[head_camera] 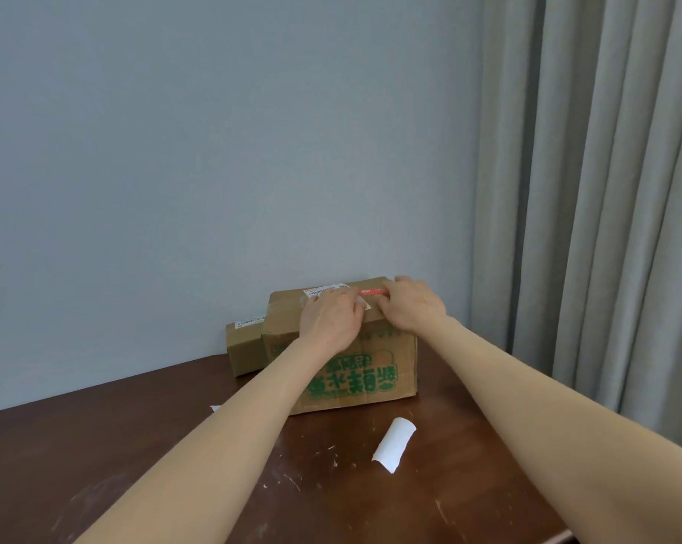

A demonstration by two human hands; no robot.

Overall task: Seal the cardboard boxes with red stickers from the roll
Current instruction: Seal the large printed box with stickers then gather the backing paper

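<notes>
A large cardboard box (pixel 386 367) with green print stands on the dark wooden table (pixel 135 445) by the wall. A red sticker (pixel 370 292) lies across its top between my hands. My left hand (pixel 331 318) rests flat on the box top, fingers curled over the sticker's left end and a white label. My right hand (pixel 412 304) presses down on the sticker's right end. A smaller cardboard box (pixel 245 345) stands behind and to the left, touching the large one. A white curled strip of backing paper (pixel 394 443) lies on the table in front of the box.
A grey-blue wall rises right behind the boxes. Grey curtains (pixel 590 190) hang at the right. A small white scrap (pixel 214 408) lies left of my left forearm. The table surface shows white scratches and ends at the lower right.
</notes>
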